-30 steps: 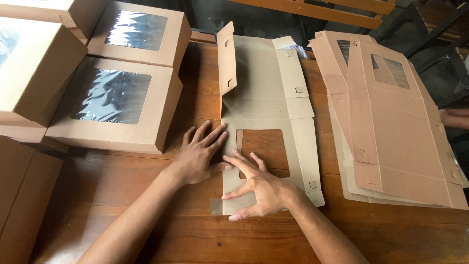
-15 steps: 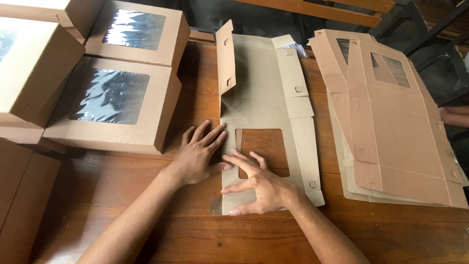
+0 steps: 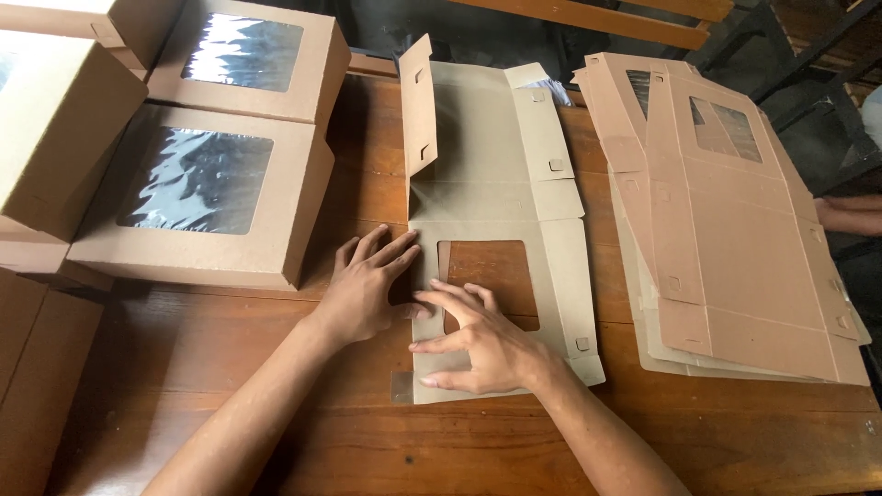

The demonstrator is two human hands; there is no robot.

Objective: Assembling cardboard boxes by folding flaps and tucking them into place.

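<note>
Brown card lies flat under both hands: an unfolded box blank (image 3: pixel 496 230) with a square window cut in it, spread on the wooden table (image 3: pixel 276 404) right in front of the person. The left hand (image 3: pixel 367 289) rests palm down with fingers spread along the blank's left edge, beside the window. The right hand (image 3: pixel 478 344) is arched, its fingertips pressing on the card at the window's lower left corner; neither hand pinches anything. One long side flap (image 3: pixel 419 110) of the blank stands upright at the far left, the rest lies flat. Just to the right sits a stack of flat blanks (image 3: pixel 735 239) of the same kind, some showing film windows. To the left, close against the left hand's side of the table, are finished closed boxes with clear film windows (image 3: pixel 202 193), two side by side front to back, more plain ones beyond them; what is inside I cannot tell. Another person's arm (image 3: pixel 850 216) shows at the far right edge.
</note>
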